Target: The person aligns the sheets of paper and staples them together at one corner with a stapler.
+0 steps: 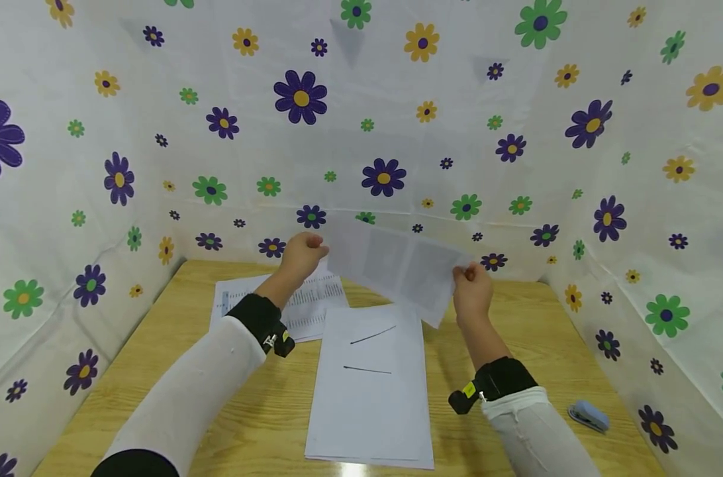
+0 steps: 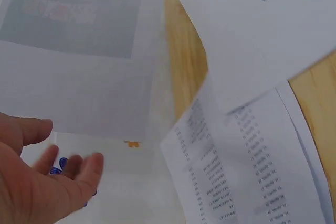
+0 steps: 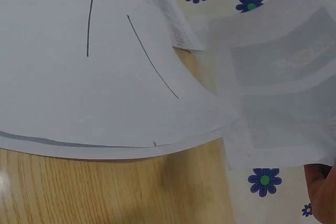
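Overhead, our right hand [image 1: 472,291] pinches a sheet [image 1: 397,265] aloft above the surface's [image 1: 266,411] far edge; our left hand [image 1: 302,255] is at its other end. Left wrist: fingers [image 2: 79,174] loose, apart from paper. Right wrist: marked pages [image 3: 105,77] and a printed list [image 3: 168,19] lie beneath.

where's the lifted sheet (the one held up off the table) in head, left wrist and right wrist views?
Head: lifted sheet at centre, above the table, between the left hand and right hand.
Left wrist: upper left, above the palm.
Right wrist: right side, over the flowered cloth.
Shared landmark: the blank sheet with two pen lines.
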Action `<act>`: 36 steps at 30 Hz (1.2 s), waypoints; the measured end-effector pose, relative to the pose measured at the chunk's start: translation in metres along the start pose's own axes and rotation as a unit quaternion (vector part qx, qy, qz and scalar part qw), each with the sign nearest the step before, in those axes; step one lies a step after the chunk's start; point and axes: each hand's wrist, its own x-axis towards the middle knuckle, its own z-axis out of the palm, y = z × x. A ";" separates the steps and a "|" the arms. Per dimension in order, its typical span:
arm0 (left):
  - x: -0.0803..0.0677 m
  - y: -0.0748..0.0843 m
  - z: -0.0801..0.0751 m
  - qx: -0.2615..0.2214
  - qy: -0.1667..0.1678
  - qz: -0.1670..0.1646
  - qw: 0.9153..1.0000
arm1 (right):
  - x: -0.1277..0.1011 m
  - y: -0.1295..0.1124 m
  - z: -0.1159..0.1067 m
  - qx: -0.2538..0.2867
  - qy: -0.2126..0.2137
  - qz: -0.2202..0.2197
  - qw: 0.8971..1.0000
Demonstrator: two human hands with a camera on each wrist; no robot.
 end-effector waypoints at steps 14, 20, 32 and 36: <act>-0.011 0.000 0.014 0.007 -0.116 -0.108 0.987 | -0.011 -0.021 0.006 0.208 0.030 0.070 0.975; -0.017 0.014 0.032 -0.167 -0.148 -0.058 0.973 | -0.030 -0.020 0.023 0.275 -0.015 0.102 0.956; -0.022 0.027 0.026 -0.180 -0.025 0.015 0.983 | -0.057 -0.010 0.034 0.253 -0.090 0.118 0.956; -0.021 0.023 0.019 -0.148 -0.022 0.029 0.988 | -0.056 -0.010 0.030 0.232 -0.091 0.111 0.962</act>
